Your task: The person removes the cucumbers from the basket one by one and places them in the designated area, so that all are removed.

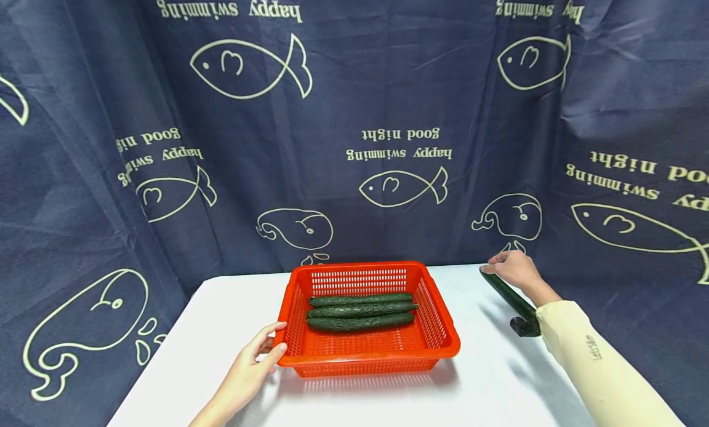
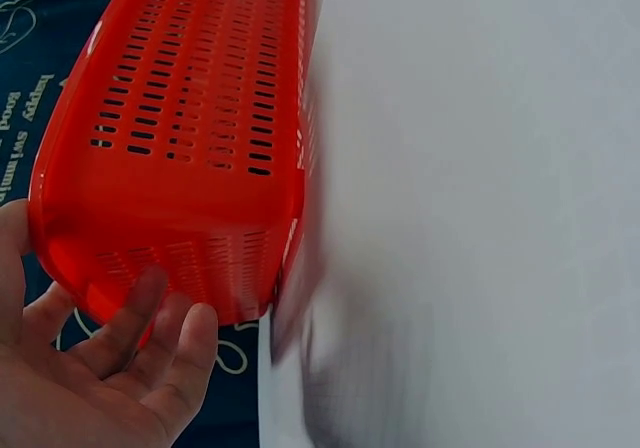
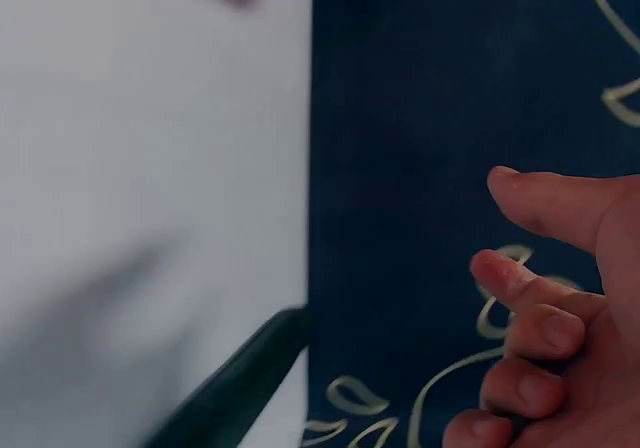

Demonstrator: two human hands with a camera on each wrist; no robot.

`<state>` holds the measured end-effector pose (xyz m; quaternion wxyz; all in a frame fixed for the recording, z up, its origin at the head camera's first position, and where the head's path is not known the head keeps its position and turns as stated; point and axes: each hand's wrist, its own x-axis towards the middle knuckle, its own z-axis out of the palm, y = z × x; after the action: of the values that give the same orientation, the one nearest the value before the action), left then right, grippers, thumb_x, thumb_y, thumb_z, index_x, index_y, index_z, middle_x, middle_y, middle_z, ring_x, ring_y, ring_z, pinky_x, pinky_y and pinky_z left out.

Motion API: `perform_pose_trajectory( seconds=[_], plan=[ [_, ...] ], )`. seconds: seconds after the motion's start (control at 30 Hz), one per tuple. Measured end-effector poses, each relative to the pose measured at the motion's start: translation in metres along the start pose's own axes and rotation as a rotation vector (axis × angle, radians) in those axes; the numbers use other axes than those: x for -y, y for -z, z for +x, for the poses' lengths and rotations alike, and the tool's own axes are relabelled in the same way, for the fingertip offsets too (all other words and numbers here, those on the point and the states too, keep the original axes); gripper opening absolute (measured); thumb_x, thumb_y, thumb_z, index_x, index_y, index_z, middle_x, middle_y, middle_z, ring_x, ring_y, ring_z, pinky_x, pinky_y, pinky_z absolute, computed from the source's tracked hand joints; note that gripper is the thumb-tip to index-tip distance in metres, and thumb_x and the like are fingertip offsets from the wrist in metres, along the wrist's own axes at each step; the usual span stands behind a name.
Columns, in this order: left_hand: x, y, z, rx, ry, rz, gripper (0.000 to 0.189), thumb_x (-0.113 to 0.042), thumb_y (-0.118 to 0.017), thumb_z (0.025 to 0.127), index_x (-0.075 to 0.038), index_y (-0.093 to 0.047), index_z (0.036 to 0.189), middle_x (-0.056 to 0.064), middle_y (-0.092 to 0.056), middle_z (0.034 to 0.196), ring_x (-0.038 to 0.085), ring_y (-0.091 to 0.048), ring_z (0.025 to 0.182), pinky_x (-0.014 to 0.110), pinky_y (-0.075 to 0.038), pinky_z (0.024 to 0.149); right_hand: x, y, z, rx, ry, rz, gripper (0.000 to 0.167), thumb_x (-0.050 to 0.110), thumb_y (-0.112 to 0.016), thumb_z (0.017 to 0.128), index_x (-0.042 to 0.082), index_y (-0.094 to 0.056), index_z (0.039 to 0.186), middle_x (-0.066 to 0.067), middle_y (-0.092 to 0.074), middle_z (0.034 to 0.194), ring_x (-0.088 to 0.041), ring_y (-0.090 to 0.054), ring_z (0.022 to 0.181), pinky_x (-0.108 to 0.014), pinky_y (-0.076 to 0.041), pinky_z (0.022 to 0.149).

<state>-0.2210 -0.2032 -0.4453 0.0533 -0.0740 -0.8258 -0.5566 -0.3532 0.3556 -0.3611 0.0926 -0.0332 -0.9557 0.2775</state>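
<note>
A red plastic basket (image 1: 368, 355) with slotted walls stands on the white table. Several dark green cucumbers (image 1: 360, 322) lie side by side in it. My left hand (image 1: 252, 362) holds the basket's left front corner, thumb and forefinger at the rim; in the left wrist view, the other fingers (image 2: 185, 368) spread beside the outer wall. At the table's far right, another cucumber (image 1: 506, 293) lies slantwise below my right hand (image 1: 515, 270), whose fingers overlap its far end in the head view. In the right wrist view, thumb and fingers are apart, with nothing between them; the cucumber (image 3: 235, 393) shows off to the left.
A dark blue curtain (image 1: 332, 119) printed with pale fish and lettering hangs behind the table and down both sides. White tabletop (image 1: 471, 353) extends between the basket and the right cucumber. A black wrist strap (image 1: 525, 326) sits by the right cuff.
</note>
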Motion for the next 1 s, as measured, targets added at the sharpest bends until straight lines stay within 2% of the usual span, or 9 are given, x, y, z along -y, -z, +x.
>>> perform_pose_trajectory(
  seconds=[0.17, 0.4, 0.47, 0.53, 0.6, 0.67, 0.77, 0.83, 1.0],
  plan=[
    [0.002, 0.001, -0.001, -0.006, 0.003, -0.003, 0.043, -0.026, -0.066, 0.099, -0.022, -0.056, 0.14, 0.013, -0.068, 0.113, 0.018, -0.063, 0.096, 0.029, -0.054, 0.07, 0.035, 0.001, 0.005, 0.074, 0.039, 0.062, 0.042, 0.029, -0.077, 0.086, -0.006, -0.071, 0.11, -0.025, -0.07, 0.113, -0.041, -0.063, 0.106, -0.051, -0.05, 0.09],
    [0.004, 0.0, 0.0, -0.007, -0.002, 0.001, 0.043, -0.028, -0.066, 0.098, -0.023, -0.057, 0.14, 0.011, -0.069, 0.113, 0.016, -0.063, 0.095, 0.028, -0.054, 0.07, 0.074, -0.003, 0.012, 0.21, 0.097, 0.143, 0.035, 0.027, -0.075, 0.089, -0.002, -0.074, 0.109, -0.02, -0.07, 0.118, -0.037, -0.062, 0.113, -0.053, -0.049, 0.096],
    [0.003, -0.001, 0.001, -0.002, -0.003, 0.0, 0.043, -0.028, -0.066, 0.099, -0.023, -0.056, 0.14, 0.011, -0.069, 0.113, 0.016, -0.063, 0.095, 0.028, -0.054, 0.07, 0.082, -0.005, 0.014, 0.243, 0.103, 0.156, 0.033, 0.026, -0.075, 0.089, 0.0, -0.074, 0.109, -0.019, -0.069, 0.119, -0.034, -0.061, 0.11, -0.049, -0.05, 0.091],
    [0.004, -0.001, 0.0, -0.002, -0.003, 0.003, 0.043, -0.029, -0.066, 0.099, -0.023, -0.056, 0.14, 0.01, -0.069, 0.113, 0.015, -0.063, 0.095, 0.028, -0.054, 0.07, 0.088, -0.008, 0.017, 0.278, 0.099, 0.173, 0.031, 0.026, -0.074, 0.089, 0.002, -0.075, 0.109, -0.016, -0.07, 0.117, -0.03, -0.059, 0.101, -0.04, -0.049, 0.08],
    [0.004, -0.001, 0.001, -0.004, -0.005, 0.008, 0.043, -0.028, -0.066, 0.098, -0.022, -0.056, 0.14, 0.01, -0.069, 0.114, 0.015, -0.063, 0.094, 0.028, -0.054, 0.07, 0.095, -0.011, 0.019, 0.307, 0.096, 0.186, 0.031, 0.027, -0.075, 0.089, 0.003, -0.075, 0.109, -0.009, -0.071, 0.11, -0.024, -0.054, 0.091, -0.034, -0.043, 0.068],
    [0.004, -0.001, 0.001, -0.008, -0.009, 0.013, 0.043, -0.027, -0.066, 0.098, -0.022, -0.056, 0.14, 0.011, -0.069, 0.114, 0.014, -0.063, 0.094, 0.028, -0.053, 0.07, 0.101, -0.016, 0.023, 0.335, 0.102, 0.208, 0.031, 0.026, -0.075, 0.089, 0.004, -0.075, 0.11, -0.002, -0.071, 0.095, -0.019, -0.048, 0.076, -0.029, -0.036, 0.059],
    [0.004, 0.0, 0.002, -0.006, -0.017, 0.017, 0.043, -0.026, -0.066, 0.098, -0.021, -0.056, 0.14, 0.013, -0.069, 0.113, 0.013, -0.063, 0.093, 0.028, -0.053, 0.07, 0.109, -0.024, 0.027, 0.379, 0.114, 0.242, 0.032, 0.025, -0.075, 0.089, 0.004, -0.074, 0.113, 0.007, -0.058, 0.069, -0.013, -0.037, 0.059, -0.026, -0.031, 0.052],
    [0.004, 0.0, 0.002, -0.001, -0.018, 0.014, 0.044, -0.026, -0.066, 0.099, -0.021, -0.056, 0.141, 0.014, -0.068, 0.113, 0.013, -0.063, 0.094, 0.028, -0.054, 0.07, 0.115, -0.03, 0.028, 0.405, 0.119, 0.277, 0.032, 0.023, -0.076, 0.088, 0.005, -0.074, 0.114, 0.007, -0.048, 0.058, -0.013, -0.03, 0.051, -0.025, -0.028, 0.05],
    [0.004, 0.001, 0.002, 0.004, -0.02, 0.004, 0.043, -0.026, -0.066, 0.098, -0.02, -0.056, 0.14, 0.013, -0.068, 0.114, 0.015, -0.063, 0.095, 0.029, -0.054, 0.07, 0.131, -0.045, 0.031, 0.456, 0.129, 0.37, 0.029, 0.021, -0.076, 0.088, 0.008, -0.075, 0.113, 0.005, -0.045, 0.056, -0.012, -0.033, 0.049, -0.026, -0.03, 0.05]
  ],
)
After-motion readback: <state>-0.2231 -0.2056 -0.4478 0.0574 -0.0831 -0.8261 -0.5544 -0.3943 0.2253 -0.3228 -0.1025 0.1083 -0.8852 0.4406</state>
